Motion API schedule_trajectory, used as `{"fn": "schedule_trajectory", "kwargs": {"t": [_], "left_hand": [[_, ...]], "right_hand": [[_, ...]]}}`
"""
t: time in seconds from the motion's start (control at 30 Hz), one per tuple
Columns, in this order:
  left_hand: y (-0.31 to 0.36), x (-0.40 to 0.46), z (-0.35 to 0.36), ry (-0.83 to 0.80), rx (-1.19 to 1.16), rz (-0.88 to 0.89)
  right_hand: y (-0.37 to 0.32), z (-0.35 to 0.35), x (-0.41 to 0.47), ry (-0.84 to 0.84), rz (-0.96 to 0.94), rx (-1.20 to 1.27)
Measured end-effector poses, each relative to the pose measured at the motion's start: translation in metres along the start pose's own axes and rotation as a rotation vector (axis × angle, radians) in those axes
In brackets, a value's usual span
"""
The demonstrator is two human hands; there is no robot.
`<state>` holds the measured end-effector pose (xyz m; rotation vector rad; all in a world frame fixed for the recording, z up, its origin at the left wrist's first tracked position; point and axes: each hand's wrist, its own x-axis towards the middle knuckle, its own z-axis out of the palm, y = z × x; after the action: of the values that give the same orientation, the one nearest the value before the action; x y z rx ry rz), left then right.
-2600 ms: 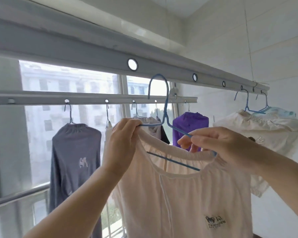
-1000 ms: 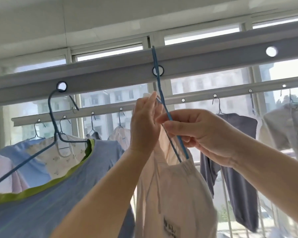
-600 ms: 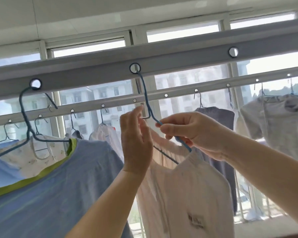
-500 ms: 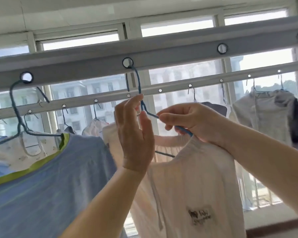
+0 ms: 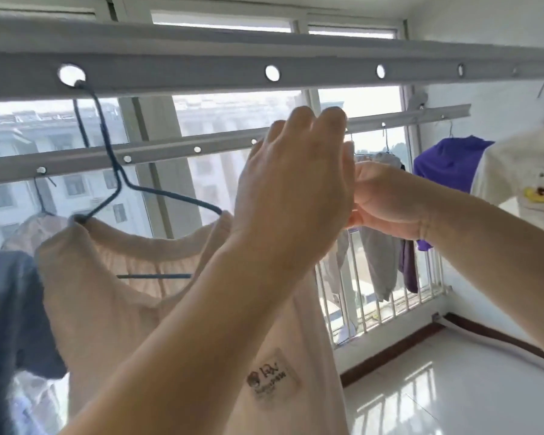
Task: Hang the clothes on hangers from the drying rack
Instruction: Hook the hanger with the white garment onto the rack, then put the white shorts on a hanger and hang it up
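A cream shirt (image 5: 113,296) hangs on a blue hanger (image 5: 113,186) hooked into a hole at the left end of the near drying-rack rail (image 5: 327,51). The left hand (image 5: 292,196) and right hand (image 5: 387,202) meet beside it, fingers curled; whether either grip pinches anything cannot be told. A purple garment (image 5: 446,161) hangs from the far rail (image 5: 176,152).

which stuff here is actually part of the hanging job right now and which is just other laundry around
Part of the job:
- cream shirt
- blue hanger inside it, hooked in a hole of the near rack bar
- left hand and right hand, raised together beside the shirt

Just around:
- purple garment
- white printed shirt
- grey clothes on the far bar
- dark garment at the left edge
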<state>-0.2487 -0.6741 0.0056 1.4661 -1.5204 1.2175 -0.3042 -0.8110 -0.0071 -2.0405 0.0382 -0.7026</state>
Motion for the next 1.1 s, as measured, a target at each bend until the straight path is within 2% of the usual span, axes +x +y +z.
{"fn": "schedule_trajectory", "kwargs": {"t": [0.1, 0.33, 0.43, 0.57, 0.9, 1.1], "left_hand": [[0.025, 0.011, 0.031, -0.110, -0.019, 0.008], [0.050, 0.029, 0.125, -0.486, -0.344, -0.197], [0.055, 0.039, 0.174, -0.537, -0.360, -0.249], [0.073, 0.052, 0.242, -0.601, -0.389, -0.225], [0.153, 0.104, 0.368, -0.583, -0.639, -0.242], [0.191, 0.126, 0.423, -0.618, -0.764, -0.239]], "right_hand": [[0.024, -0.025, -0.017, 0.062, 0.083, 0.020], [0.076, -0.100, -0.046, 0.220, 0.220, 0.023], [0.090, -0.139, -0.056, 0.264, 0.271, -0.065], [0.108, -0.198, -0.072, 0.367, 0.313, -0.173], [0.141, -0.345, -0.116, 0.703, 0.399, -0.553], [0.152, -0.406, -0.115, 0.875, 0.363, -1.079]]}}
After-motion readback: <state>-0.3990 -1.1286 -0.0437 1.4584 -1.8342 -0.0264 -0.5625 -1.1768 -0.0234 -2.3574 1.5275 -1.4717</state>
